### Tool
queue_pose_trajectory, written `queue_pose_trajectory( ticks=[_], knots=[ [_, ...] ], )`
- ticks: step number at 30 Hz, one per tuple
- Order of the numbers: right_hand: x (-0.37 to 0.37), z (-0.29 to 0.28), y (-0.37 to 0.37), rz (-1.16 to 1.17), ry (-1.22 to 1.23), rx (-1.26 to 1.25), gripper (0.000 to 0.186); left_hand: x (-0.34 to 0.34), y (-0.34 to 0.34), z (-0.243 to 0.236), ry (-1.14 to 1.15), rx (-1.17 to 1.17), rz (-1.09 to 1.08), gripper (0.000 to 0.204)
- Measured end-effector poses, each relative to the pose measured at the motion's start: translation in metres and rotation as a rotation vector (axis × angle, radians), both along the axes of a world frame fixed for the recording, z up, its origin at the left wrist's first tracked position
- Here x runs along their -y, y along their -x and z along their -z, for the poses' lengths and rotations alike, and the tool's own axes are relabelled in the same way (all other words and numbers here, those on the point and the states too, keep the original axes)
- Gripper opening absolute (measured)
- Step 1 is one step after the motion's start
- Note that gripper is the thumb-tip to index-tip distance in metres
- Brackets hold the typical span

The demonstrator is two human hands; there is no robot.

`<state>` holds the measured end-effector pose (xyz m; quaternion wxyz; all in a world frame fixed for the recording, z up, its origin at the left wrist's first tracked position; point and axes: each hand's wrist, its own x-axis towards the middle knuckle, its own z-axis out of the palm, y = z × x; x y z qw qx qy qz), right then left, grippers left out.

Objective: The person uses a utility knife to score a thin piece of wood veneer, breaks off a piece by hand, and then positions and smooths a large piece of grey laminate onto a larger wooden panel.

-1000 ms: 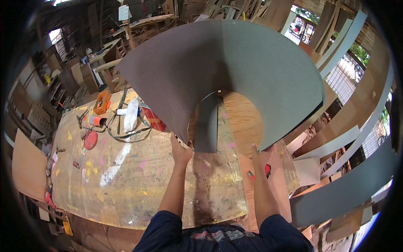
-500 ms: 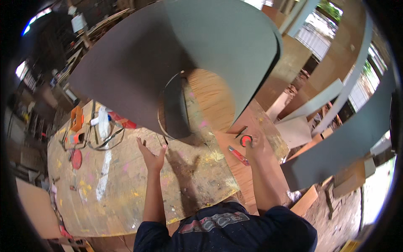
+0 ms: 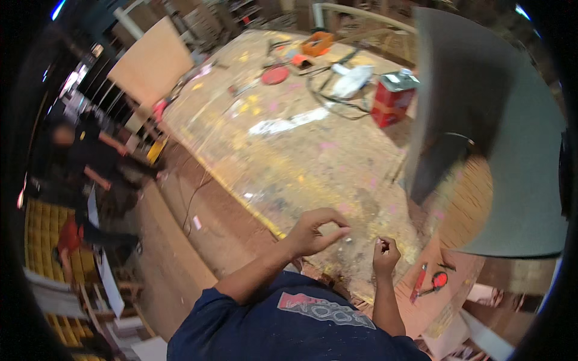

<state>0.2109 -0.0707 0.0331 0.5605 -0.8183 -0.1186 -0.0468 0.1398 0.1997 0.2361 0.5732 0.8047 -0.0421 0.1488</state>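
Note:
My left hand (image 3: 317, 232) hovers over the near edge of the paint-spotted worktable (image 3: 289, 168), fingers curled and thumb bent round to meet them in a loop. Just right of it, my right hand (image 3: 386, 257) is closed, its fingertips drawn together; anything in either pinch is too small or hidden to make out. To the right of that hand, a red utility knife (image 3: 418, 283) and a red and black tape measure (image 3: 438, 280) lie on a thin wood sheet (image 3: 448, 301). A large curled grey sheet (image 3: 524, 162) stands on the table's right side, touched by neither hand.
A red tin can (image 3: 394, 99) stands at the far right of the table. Near it are a white bag (image 3: 354, 81), a looped dark strap (image 3: 328, 96), an orange box (image 3: 317, 44) and a red disc (image 3: 275, 75). Two other people (image 3: 99, 153) are on the floor at left.
My view has swung left, so the curled sheet now sits at right. The left hand has gone from spread to curled. My right hand has left the tape measure and come beside the left.

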Motion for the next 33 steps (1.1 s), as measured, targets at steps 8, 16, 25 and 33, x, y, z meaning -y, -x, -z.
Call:
queue_pose_trajectory(
  ticks=[8,16,25,33],
  knots=[
    [-0.156,-0.023,0.055,-0.334,0.052,0.039,0.010,-0.068,0.099,-0.170,0.557,0.679,0.588,0.010],
    [-0.344,-0.004,0.126,-0.348,0.096,0.067,0.013,-0.220,0.237,-0.164,0.805,0.819,0.731,0.022],
    [-0.495,0.015,0.176,-0.331,0.148,0.078,0.016,-0.392,0.355,-0.170,0.546,0.667,0.375,0.009],
    [-0.617,0.018,0.195,-0.360,0.144,0.015,0.012,-0.530,0.368,-0.071,0.580,0.234,-0.082,0.010]
  ],
)
